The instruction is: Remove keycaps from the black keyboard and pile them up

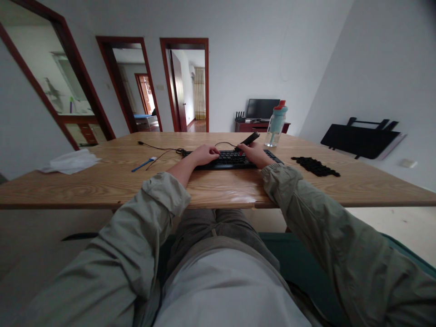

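Note:
A black keyboard (225, 165) lies on the wooden table in front of me. Over its left part is my left hand (204, 155), fingers bent and closed against the keyboard. My right hand (254, 153), above the keyboard's right part, is wrapped round a thick black stick-like tool (251, 138), which slants up to the right. The tool's lower end is hidden by my fingers. To the right lies a flat patch of small black pieces (316, 166) that look like keycaps. A blue-handled brush (143, 165) lies left of the keyboard, beside its black cable (160, 147).
On the wooden table (225, 190), crumpled white paper or cloth (71, 161) lies at the far left. A clear and teal water bottle (276, 125) with a red lid stands beyond my right hand. Behind the table are a monitor (262, 109) and a folded black item (361, 138).

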`<state>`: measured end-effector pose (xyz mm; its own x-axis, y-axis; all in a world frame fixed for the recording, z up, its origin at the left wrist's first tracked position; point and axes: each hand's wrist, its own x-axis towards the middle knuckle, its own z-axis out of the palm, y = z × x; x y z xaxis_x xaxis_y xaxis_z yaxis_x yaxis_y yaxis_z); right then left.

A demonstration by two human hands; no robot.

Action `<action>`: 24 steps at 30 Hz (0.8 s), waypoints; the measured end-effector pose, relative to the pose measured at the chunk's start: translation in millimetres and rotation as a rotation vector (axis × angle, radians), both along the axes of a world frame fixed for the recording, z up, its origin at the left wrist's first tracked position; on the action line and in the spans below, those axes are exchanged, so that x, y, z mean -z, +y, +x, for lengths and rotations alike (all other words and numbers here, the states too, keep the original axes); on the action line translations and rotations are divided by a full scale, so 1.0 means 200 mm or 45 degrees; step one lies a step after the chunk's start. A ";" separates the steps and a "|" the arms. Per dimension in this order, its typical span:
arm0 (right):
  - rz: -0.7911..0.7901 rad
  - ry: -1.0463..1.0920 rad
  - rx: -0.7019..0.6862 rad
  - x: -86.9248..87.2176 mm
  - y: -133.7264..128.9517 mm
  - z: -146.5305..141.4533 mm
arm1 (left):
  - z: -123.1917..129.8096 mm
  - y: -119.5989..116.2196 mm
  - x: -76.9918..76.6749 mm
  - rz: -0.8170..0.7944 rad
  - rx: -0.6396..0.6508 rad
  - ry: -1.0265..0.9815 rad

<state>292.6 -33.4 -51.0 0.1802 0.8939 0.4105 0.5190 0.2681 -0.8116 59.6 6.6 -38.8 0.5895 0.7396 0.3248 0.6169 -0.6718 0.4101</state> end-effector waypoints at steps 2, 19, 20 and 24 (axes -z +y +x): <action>0.024 -0.014 -0.006 0.00 0.01 0.00 | 0.00 0.00 0.00 -0.001 -0.001 0.000; 0.080 -0.266 -0.034 -0.02 0.06 -0.01 | 0.00 -0.02 -0.01 -0.012 -0.012 0.028; 0.081 -0.280 -0.040 -0.03 0.07 -0.01 | 0.00 -0.02 -0.01 -0.012 -0.010 0.028; 0.055 -0.266 -0.030 -0.04 0.11 -0.01 | 0.00 -0.01 0.00 -0.022 -0.017 0.008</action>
<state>290.5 -10.7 -44.0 0.0664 0.8778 0.4745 0.6680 0.3141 -0.6746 60.0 5.4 -39.6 0.5817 0.7527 0.3083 0.6282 -0.6565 0.4176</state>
